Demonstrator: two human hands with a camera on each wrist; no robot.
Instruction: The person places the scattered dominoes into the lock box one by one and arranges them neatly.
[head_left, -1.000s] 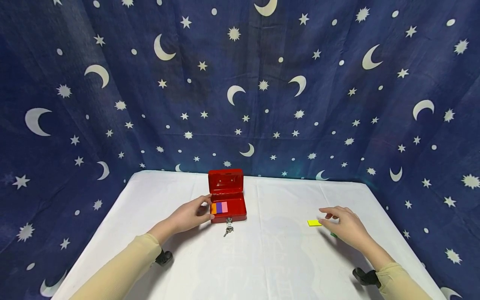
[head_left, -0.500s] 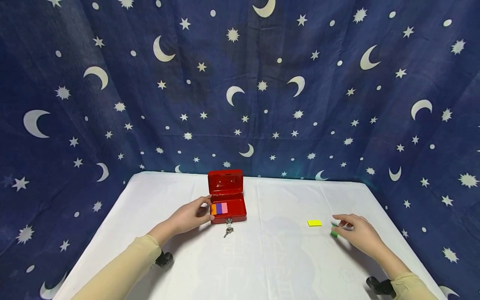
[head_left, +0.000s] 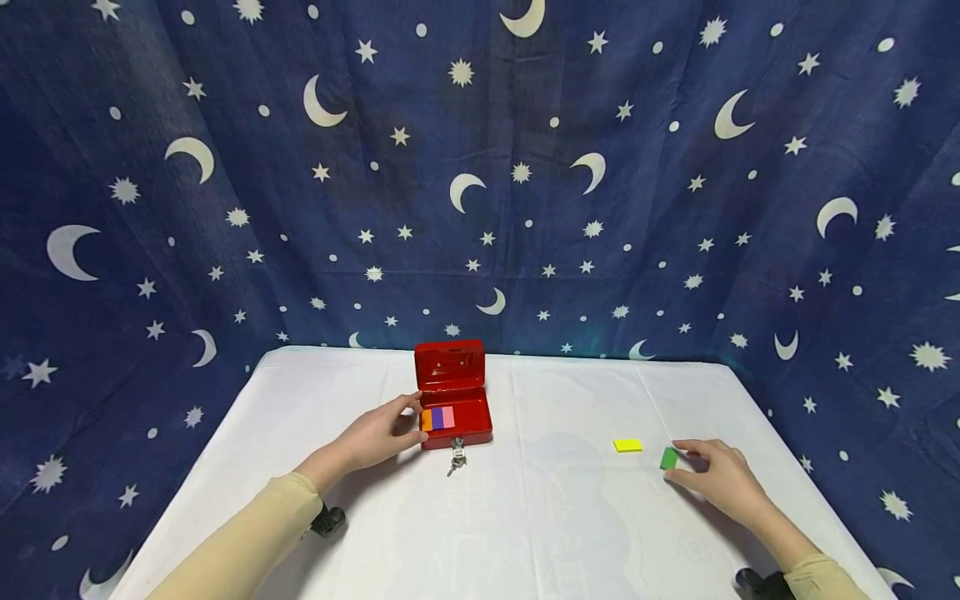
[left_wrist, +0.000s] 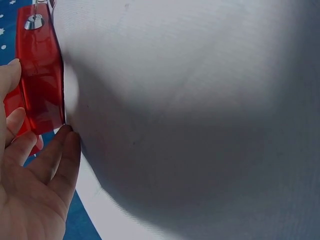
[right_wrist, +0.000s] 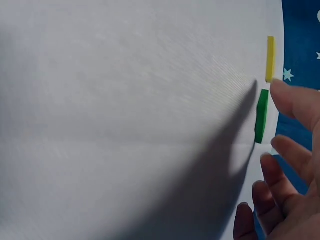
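From where I stand, the person's two hands are well apart over the white tablecloth (head_left: pixel 555 525). The left hand (head_left: pixel 378 433) holds the left end of a red box (head_left: pixel 480 436), thumb at its near side and fingers around that end. The box sits far and left of the middle, its lid (head_left: pixel 450 367) raised at the far side, with keys (head_left: pixel 456 462) hanging at the lock on its near wall. Inside, at the left end, three blocks lie side by side: orange (head_left: pixel 426 419), purple (head_left: pixel 438 417) and pink (head_left: pixel 448 417). Over on the right, the right hand (head_left: pixel 720 479) has thumb and fingers spread, with a green block (head_left: pixel 669 458) lying on the cloth between their tips. From the right wrist, gaps show around that block, though I cannot tell whether any fingertip touches it. A yellow block (head_left: pixel 627 446) lies flat just to the left of the green one, apart from it. Both arms wear beige sleeves (head_left: pixel 240 533), and a dark blue curtain (head_left: pixel 525 100) with pale moons and stars hangs beyond the table.
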